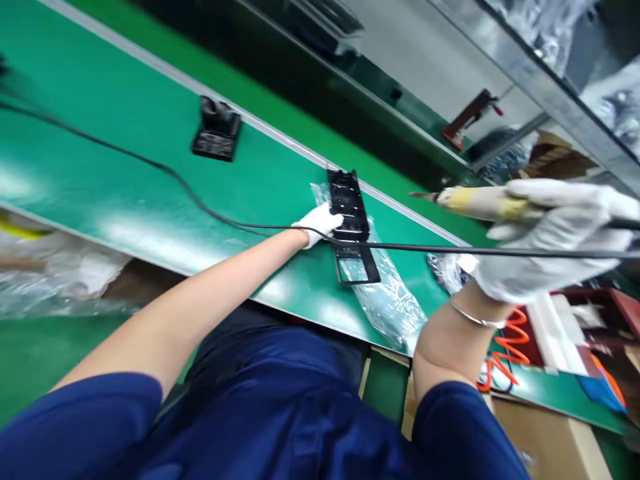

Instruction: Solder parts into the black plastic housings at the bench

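My right hand (555,233), in a white glove, is raised at the right, wrapped round a cream and yellow electric screwdriver (475,201) whose tip points left. A black cable (450,250) runs from it across the view. My left hand (319,223), also gloved, rests on the left edge of a black plastic frame part (350,213), its fingers pressed on it. The part lies on a clear plastic bag (393,300) on the green bench.
A small black holder (217,130) stands on the green bench (100,173) at the upper left. A bagged item (447,270), an orange coiled hose (510,343) and a red tray (617,310) are at the right. A metal shelf (535,67) crosses the upper right.
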Demonstrator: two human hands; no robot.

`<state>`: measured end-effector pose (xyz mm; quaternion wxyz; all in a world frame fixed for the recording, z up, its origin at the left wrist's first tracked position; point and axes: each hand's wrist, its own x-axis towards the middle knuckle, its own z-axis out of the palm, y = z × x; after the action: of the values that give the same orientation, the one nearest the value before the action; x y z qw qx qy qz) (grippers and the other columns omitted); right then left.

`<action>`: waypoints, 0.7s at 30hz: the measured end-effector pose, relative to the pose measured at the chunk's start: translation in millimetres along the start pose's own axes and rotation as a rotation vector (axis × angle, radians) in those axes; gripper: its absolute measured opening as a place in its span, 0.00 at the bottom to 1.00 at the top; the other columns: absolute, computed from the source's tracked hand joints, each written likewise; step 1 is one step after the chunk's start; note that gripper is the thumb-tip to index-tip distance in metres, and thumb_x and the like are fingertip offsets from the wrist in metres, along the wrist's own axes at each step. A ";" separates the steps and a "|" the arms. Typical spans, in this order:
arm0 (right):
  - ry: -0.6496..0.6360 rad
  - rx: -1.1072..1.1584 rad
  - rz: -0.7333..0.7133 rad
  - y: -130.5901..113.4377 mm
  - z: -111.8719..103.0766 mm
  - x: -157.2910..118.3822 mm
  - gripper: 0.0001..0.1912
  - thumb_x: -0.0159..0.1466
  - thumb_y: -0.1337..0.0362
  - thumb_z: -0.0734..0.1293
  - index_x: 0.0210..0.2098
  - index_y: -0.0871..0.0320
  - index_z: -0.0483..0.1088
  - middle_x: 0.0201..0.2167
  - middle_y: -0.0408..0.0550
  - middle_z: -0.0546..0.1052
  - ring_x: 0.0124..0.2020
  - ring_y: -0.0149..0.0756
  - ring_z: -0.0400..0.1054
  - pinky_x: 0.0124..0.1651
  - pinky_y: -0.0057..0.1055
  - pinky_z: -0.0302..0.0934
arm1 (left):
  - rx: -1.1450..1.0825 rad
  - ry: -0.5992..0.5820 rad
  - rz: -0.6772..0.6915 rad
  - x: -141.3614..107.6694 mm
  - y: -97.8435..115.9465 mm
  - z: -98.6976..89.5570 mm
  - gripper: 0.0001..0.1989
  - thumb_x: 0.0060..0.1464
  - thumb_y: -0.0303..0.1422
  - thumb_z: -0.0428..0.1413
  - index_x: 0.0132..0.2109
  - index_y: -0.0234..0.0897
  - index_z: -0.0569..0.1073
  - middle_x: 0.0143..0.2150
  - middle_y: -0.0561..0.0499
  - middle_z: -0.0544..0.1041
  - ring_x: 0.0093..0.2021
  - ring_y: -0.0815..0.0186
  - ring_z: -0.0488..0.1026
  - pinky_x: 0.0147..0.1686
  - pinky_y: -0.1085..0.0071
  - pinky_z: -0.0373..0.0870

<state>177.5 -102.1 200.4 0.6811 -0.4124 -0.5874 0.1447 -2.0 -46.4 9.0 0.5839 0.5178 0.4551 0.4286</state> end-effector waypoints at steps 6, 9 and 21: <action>-0.130 0.097 -0.112 41.3 2.0 11.6 0.29 0.63 0.40 0.60 0.33 0.65 0.59 0.24 0.46 0.71 0.22 0.23 0.67 0.28 0.21 0.61 | 0.122 0.090 -0.272 4.8 6.6 -7.2 0.16 0.57 0.38 0.53 0.48 0.30 0.71 0.23 0.52 0.71 0.18 0.74 0.65 0.17 0.81 0.58; -0.186 0.110 0.021 58.7 13.7 6.1 0.31 0.63 0.38 0.59 0.39 0.64 0.66 0.22 0.41 0.68 0.23 0.19 0.66 0.28 0.18 0.62 | 0.185 0.135 -0.336 13.2 3.5 -9.3 0.15 0.59 0.42 0.51 0.43 0.33 0.68 0.19 0.54 0.67 0.15 0.71 0.63 0.13 0.79 0.55; -0.429 -0.083 0.219 109.3 41.4 -4.7 0.42 0.59 0.29 0.53 0.54 0.53 0.72 0.30 0.45 0.72 0.29 0.15 0.66 0.38 0.17 0.65 | 0.158 0.150 -0.483 15.9 14.0 -10.9 0.07 0.54 0.32 0.51 0.37 0.31 0.67 0.14 0.56 0.62 0.12 0.71 0.59 0.11 0.78 0.53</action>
<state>169.6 -21.5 116.0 0.5035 -0.4612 -0.6758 0.2776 -9.5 -27.3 21.0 0.5918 0.4048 0.6396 0.2773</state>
